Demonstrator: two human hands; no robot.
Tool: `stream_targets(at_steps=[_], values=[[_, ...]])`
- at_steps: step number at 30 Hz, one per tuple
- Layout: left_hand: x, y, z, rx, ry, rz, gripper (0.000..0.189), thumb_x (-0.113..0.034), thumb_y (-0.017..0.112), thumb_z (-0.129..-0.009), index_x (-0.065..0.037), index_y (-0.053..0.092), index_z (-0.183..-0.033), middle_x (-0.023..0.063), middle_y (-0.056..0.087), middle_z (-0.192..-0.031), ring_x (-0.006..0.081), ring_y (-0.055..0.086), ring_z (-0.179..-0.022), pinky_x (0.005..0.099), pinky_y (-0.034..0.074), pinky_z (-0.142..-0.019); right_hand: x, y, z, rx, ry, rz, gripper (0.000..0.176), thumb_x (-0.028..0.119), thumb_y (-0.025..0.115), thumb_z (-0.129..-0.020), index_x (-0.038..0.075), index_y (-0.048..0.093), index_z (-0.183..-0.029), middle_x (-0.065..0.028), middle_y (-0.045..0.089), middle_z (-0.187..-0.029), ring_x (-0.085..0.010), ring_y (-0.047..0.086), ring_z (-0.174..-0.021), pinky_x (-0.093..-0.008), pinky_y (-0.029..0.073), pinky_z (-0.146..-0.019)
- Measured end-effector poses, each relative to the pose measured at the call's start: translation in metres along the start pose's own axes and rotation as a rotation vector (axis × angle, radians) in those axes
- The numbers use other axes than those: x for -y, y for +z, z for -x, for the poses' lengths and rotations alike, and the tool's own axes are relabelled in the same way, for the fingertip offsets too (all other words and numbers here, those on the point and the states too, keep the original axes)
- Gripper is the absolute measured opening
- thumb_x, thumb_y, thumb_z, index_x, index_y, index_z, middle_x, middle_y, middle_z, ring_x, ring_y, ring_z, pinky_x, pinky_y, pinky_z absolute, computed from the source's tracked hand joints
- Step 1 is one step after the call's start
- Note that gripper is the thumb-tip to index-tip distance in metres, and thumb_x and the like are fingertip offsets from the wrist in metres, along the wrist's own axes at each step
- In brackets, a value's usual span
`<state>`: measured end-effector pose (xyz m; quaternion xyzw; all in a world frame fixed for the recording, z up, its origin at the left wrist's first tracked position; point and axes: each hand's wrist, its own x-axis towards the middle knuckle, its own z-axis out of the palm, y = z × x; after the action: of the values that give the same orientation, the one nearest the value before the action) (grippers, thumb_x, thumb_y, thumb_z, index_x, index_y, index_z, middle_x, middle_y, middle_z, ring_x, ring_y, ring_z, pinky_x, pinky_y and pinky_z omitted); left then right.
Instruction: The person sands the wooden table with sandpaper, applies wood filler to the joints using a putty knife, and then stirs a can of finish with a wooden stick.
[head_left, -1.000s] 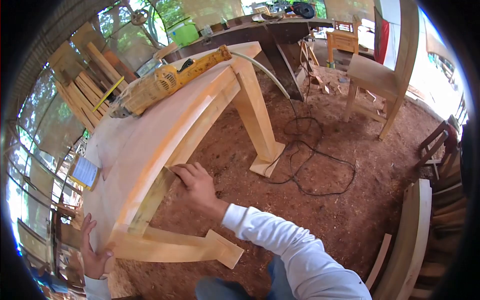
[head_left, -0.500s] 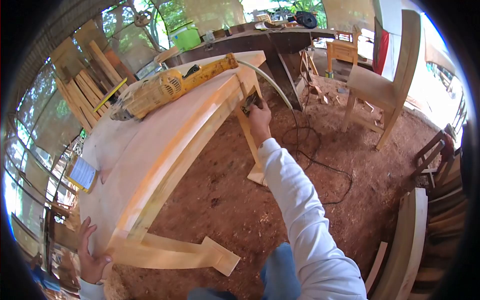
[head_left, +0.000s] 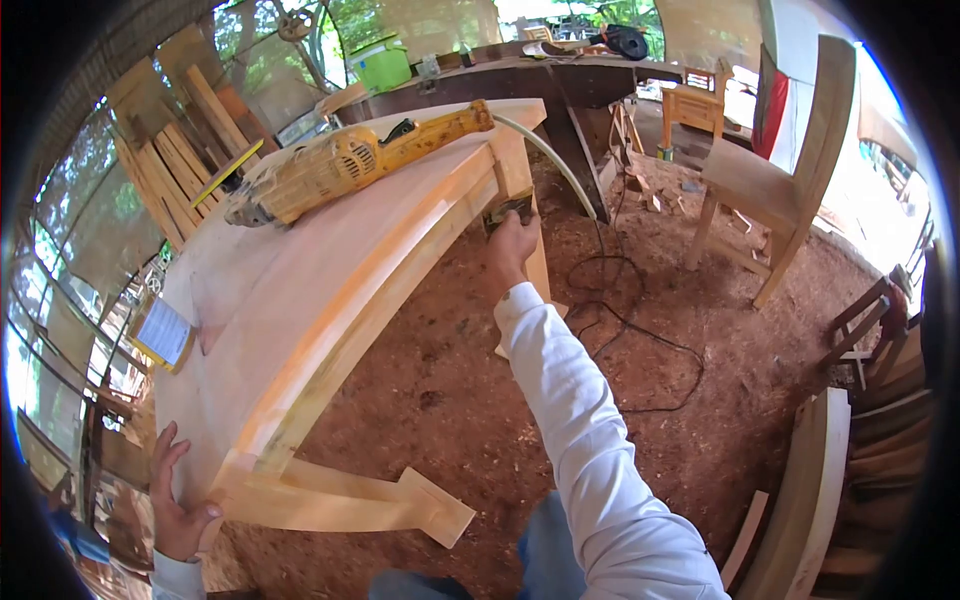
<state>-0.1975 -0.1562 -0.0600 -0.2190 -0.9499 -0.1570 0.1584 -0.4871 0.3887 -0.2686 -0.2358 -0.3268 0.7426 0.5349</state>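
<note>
A wooden table (head_left: 270,300) with a pale top stands tilted in front of me, its legs showing below. My right hand (head_left: 512,245) is closed on a small dark pad (head_left: 507,211), held against the upper part of the far leg (head_left: 537,265), just under the table's corner. The pad's exact kind is hard to make out. My left hand (head_left: 178,505) rests at the near left corner with fingers spread, above the near leg (head_left: 360,500). On the tabletop lies a worn yellow power tool (head_left: 350,165) with a pale cord, touched by neither hand.
A yellow can with a white label (head_left: 163,335) sits at the tabletop's left edge. Behind stand a dark bench (head_left: 480,85) with a green bucket (head_left: 381,66) and a wooden chair (head_left: 770,180). A black cable (head_left: 660,345) loops over the dirt floor. Boards (head_left: 815,490) lie at right.
My right hand has shifted left and slightly down across the far leg with the dark pad. My left hand stays at the near corner. The view has turned a little.
</note>
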Motion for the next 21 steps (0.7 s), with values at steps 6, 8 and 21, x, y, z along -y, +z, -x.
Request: stream_targets(at_steps=[6,8,21], values=[[-0.005,0.000,-0.001,0.010,-0.016,0.011,0.103,-0.075,0.080,-0.072,-0.001,0.057,-0.140,0.0241,0.042,-0.161,0.0399,0.038,-0.151,0.0512,0.027,-0.124,-0.009,-0.001,-0.006,0.036,0.015,-0.051,0.034,0.015,0.058,-0.097,-0.004,0.060,-0.125,-0.0203,0.069,-0.113,-0.0328,0.067,-0.100,-0.0419,0.051,-0.090],[-0.003,-0.001,-0.001,0.012,-0.010,0.009,0.102,-0.074,0.080,-0.072,-0.001,0.057,-0.140,0.0242,0.042,-0.161,0.0402,0.038,-0.150,0.0514,0.027,-0.124,-0.016,0.012,-0.008,0.000,-0.036,0.012,0.026,0.012,0.058,-0.096,-0.003,0.061,-0.117,-0.0109,0.067,-0.103,-0.0204,0.065,-0.088,-0.0358,0.052,-0.079],[-0.004,-0.001,-0.003,0.044,-0.016,0.005,0.097,-0.071,0.080,-0.074,-0.002,0.058,-0.139,0.0250,0.042,-0.161,0.0410,0.039,-0.150,0.0522,0.027,-0.124,0.012,0.003,0.023,0.323,-0.213,0.513,0.038,0.018,0.057,-0.096,-0.009,0.065,-0.122,-0.0329,0.071,-0.103,-0.0481,0.069,-0.099,-0.0506,0.054,-0.088]])
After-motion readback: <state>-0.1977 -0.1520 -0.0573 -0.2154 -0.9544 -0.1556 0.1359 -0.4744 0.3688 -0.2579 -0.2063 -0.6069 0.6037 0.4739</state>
